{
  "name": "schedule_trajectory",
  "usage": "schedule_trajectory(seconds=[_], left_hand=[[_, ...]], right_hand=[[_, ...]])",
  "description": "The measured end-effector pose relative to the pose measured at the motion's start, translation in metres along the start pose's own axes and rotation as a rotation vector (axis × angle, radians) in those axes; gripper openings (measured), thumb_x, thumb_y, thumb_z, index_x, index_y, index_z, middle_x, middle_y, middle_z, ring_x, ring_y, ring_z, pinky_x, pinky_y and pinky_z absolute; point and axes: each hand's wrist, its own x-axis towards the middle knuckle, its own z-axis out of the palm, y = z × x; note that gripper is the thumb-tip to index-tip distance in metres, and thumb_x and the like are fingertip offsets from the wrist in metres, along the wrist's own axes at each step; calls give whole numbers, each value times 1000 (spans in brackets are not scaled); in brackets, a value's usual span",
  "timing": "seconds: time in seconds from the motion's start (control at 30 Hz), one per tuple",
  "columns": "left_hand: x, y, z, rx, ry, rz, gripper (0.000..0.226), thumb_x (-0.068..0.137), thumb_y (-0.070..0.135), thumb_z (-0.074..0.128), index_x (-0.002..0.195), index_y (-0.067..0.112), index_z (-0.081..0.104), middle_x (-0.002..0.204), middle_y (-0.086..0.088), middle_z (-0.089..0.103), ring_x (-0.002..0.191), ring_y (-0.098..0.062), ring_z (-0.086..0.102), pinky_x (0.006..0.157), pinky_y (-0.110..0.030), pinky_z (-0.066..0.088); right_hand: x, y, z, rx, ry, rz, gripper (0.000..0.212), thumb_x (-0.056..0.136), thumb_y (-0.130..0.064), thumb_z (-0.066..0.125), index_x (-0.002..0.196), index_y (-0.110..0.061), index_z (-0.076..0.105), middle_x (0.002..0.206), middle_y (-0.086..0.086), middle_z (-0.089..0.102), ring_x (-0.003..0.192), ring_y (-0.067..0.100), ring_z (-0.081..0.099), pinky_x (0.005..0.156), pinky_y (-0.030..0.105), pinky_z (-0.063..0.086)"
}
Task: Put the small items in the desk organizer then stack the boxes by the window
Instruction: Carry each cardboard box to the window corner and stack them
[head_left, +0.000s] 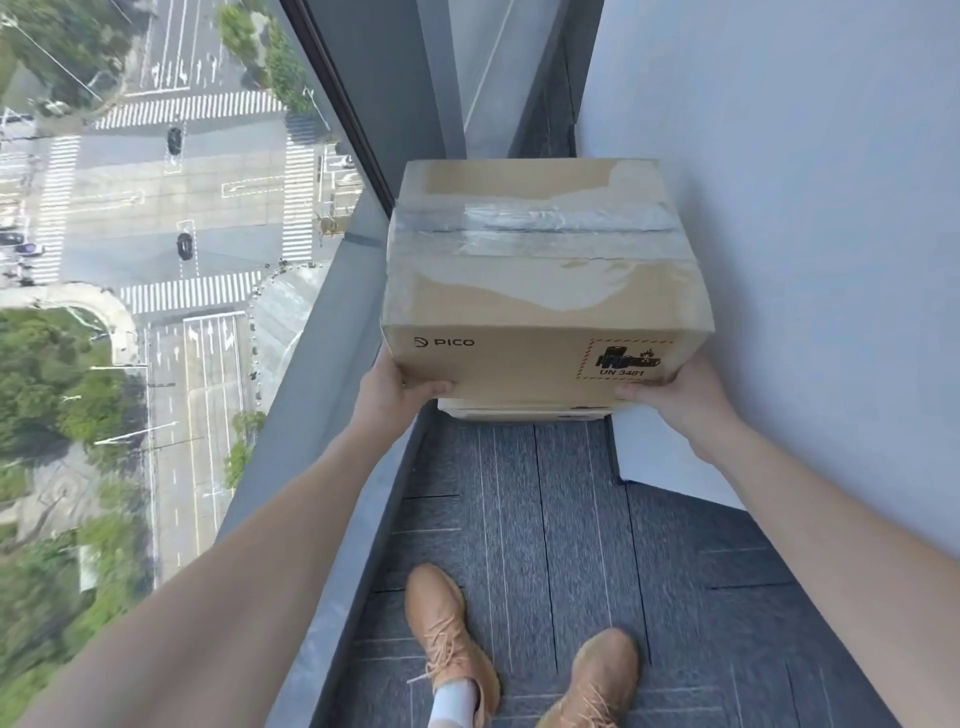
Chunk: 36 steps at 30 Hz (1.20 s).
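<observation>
A taped brown cardboard box (545, 280) marked PICO fills the narrow gap between the window and the wall. My left hand (392, 395) grips its lower left corner and my right hand (675, 397) grips its lower right corner, fingers curled under the bottom edge. Directly beneath it shows the front edge of a lighter box (524, 410), mostly hidden. I cannot tell whether the brown box rests on it or hangs just above. The desk organizer and the small items are out of view.
The floor-to-ceiling window (156, 260) runs along the left with a grey sill (332, 415) at its base. A white wall (805, 260) closes the right side. Dark carpet tiles (545, 519) lie below, with my two tan shoes (447, 639) at the bottom.
</observation>
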Motion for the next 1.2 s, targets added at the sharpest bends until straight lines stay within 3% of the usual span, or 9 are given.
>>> schedule_trajectory(seconds=[0.1,0.33,0.4,0.47,0.53,0.7,0.87,1.1,1.2], left_hand=[[0,-18,14,10,27,-32,56,73,19,87,118,18,53,102,11,66,88,-4,62,72,-14,45],[14,-51,40,32,73,-54,46,77,27,85,115,12,63,105,1,72,99,-18,66,84,-32,52],[15,-54,46,12,51,-74,40,78,27,83,113,15,66,105,5,71,100,-16,66,87,-31,51],[14,-56,51,-32,46,-105,35,79,24,83,110,21,67,105,5,71,102,-15,66,90,-30,51],[15,-62,54,-64,46,-110,36,78,22,84,110,22,68,109,3,73,105,-15,67,96,-35,53],[18,-70,54,-99,50,-99,33,74,23,86,94,41,66,107,9,75,106,-11,69,101,-42,52],[11,-61,67,-108,23,-106,28,80,19,82,104,25,69,104,9,72,99,-9,65,90,-24,47],[13,-62,68,-116,50,-115,42,78,22,84,118,15,70,107,6,73,102,-10,67,95,-29,51],[11,-64,67,-133,68,-118,37,79,23,83,111,22,66,104,9,71,102,-10,66,93,-29,49]], right_hand=[[9,18,12,-45,11,-8,34,73,0,83,99,-18,70,94,-9,72,84,-4,67,68,11,49],[31,51,18,-92,92,81,29,74,-19,86,91,-1,71,77,0,63,69,8,57,54,17,43],[33,60,20,-76,96,133,40,77,-23,84,100,7,71,93,3,70,83,9,64,70,19,51],[30,67,22,-71,103,178,67,75,-33,84,110,20,62,123,21,65,114,31,62,100,43,47],[27,73,25,-79,99,168,83,74,-37,85,116,27,52,134,32,52,125,41,52,106,56,37],[25,73,27,-90,100,181,76,80,-34,79,126,19,52,138,24,54,128,35,51,108,42,38],[22,82,18,9,58,216,83,78,-40,80,133,14,50,143,19,52,134,34,48,112,39,34],[26,82,15,2,28,204,42,84,-24,77,119,-2,67,124,2,65,96,-1,55,76,8,39],[27,78,15,30,59,148,45,88,-19,74,128,-4,59,111,-3,52,103,5,45,81,9,31]])
